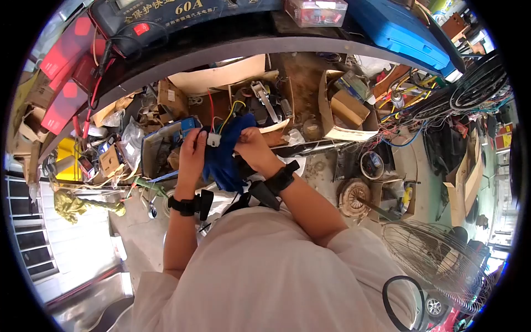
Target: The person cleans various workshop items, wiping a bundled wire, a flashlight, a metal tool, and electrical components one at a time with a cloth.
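Note:
My left hand (193, 154) is closed on a small white connector (213, 140), from which red, yellow and green wires rise. A blue cloth (224, 157) hangs between my hands, just right of the connector. The fingers of my right hand (255, 147) are pinched together on the cloth's right edge. Both wrists wear black straps.
Above my hands runs a dark shelf edge (232, 48) with a blue case (401, 33) and a clear plastic box (316, 12). Beneath it are open cardboard boxes (354, 134) of parts. A round metal disc (354, 197) and a wire fan cage (437, 260) are at the right.

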Motion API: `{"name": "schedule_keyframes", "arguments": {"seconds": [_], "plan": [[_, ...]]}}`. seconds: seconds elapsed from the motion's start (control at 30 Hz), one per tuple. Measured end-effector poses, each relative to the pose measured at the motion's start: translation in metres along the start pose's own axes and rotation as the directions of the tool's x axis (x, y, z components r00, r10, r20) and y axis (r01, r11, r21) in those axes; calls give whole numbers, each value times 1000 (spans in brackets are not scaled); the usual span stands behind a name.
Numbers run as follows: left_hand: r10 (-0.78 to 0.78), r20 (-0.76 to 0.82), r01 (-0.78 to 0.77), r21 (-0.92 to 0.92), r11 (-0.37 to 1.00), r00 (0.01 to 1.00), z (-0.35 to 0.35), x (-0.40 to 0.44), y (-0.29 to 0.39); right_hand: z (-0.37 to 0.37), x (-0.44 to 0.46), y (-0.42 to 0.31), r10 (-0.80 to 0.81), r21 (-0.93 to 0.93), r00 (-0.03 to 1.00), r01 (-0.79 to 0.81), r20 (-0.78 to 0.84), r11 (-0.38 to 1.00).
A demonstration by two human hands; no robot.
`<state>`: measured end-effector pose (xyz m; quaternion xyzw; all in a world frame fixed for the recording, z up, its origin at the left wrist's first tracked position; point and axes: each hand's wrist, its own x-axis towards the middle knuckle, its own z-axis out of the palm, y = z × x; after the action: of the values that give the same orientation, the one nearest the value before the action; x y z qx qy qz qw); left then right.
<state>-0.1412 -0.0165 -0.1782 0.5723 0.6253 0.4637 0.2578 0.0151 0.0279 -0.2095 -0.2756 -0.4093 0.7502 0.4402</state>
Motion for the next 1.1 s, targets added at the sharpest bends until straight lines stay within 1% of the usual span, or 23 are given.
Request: {"name": "schedule_keyframes", "arguments": {"seconds": [0.03, 0.1, 0.13, 0.2, 0.23, 0.27, 0.3, 0.37, 0.4, 0.47, 0.5, 0.53, 0.57, 0.6, 0.67, 0.77, 0.8, 0.87, 0.9, 0.97, 1.0, 1.07, 1.1], "plan": [[23, 9, -23, -23, 999, 1000, -1, 1, 2, 1, -2, -4, 4, -64, 999, -8, -52, 998], [-18, 73, 22, -58, 998, 997, 0, -3, 0, 3, -6, -17, 2, -188, 988, -32, -156, 982], [-36, 108, 44, -74, 996, 994, 1, -5, 1, 3, -4, -13, -27, -92, 985, 11, -168, 996], [26, 79, -20, -74, 997, 997, 9, -7, 14, -5, 2, 0, -81, 96, 976, 102, -201, 990], [55, 63, -50, -76, 996, 996, 11, -7, 19, -8, 5, 6, -78, 68, 972, 96, -221, 993], [245, -54, -226, 229, 947, 968, 12, -6, 19, -10, 8, 13, -74, 40, 968, 86, -241, 995], [246, -46, -228, 251, 941, 968, 11, -5, 19, -11, 9, 16, -69, 12, 963, 74, -262, 997], [253, -29, -233, 295, 926, 967, 8, -2, 19, -14, 9, 20, -124, -153, 963, 89, -240, 984], [125, -17, -120, 188, 975, 992, 10, -1, 16, -11, 8, 16, -148, -231, 963, 95, -225, 968], [-126, 42, 127, -22, 992, 991, 15, 1, 10, -6, 5, 6, -126, -74, 977, 115, -170, 991], [-170, 59, 176, -104, 979, 984, 15, 3, 9, -2, 3, -4, -119, 5, 983, 121, -140, 993], [-214, 79, 225, -187, 956, 974, 16, 5, 9, -2, 0, -13, -87, 5, 989, 88, -122, 996], [-257, 99, 274, -269, 923, 961, 17, 6, 9, -6, -3, -23, -54, 1, 993, 54, -102, 999], [-249, 121, 275, -313, 909, 961, 20, 7, 10, -9, -5, -29, -19, -5, 997, 19, -80, 1000], [-233, 160, 279, -398, 874, 959, 29, 6, 16, -14, -5, -30, -73, -141, 992, 57, -107, 988], [-292, 356, 436, -442, 784, 887, 39, 12, 3, -25, -6, -24, -166, -352, 978, 111, -130, 930], [-308, 402, 493, -529, 691, 862, 42, 14, 3, -27, -7, -26, -202, -422, 970, 129, -134, 898], [-311, 503, 591, -658, 467, 806, 47, 19, 3, -30, -13, -34, -183, -370, 974, 123, -131, 921], [-297, 516, 596, -677, 433, 803, 49, 22, 7, -33, -16, -39, -172, -345, 976, 118, -131, 931], [-269, 543, 606, -712, 354, 795, 54, 29, 16, -43, -21, -46, -120, -238, 980, 80, -160, 968], [-300, 535, 608, -750, 262, 790, 62, 34, 8, -49, -22, -50, -94, -185, 981, 62, -170, 981], [-361, 528, 588, -805, 74, 769, 78, 47, -16, -66, -27, -51, -114, 36, 980, 121, -165, 992], [-364, 508, 585, -799, 138, 780, 80, 55, -16, -78, -30, -49, -125, 148, 978, 150, -165, 978]]}}
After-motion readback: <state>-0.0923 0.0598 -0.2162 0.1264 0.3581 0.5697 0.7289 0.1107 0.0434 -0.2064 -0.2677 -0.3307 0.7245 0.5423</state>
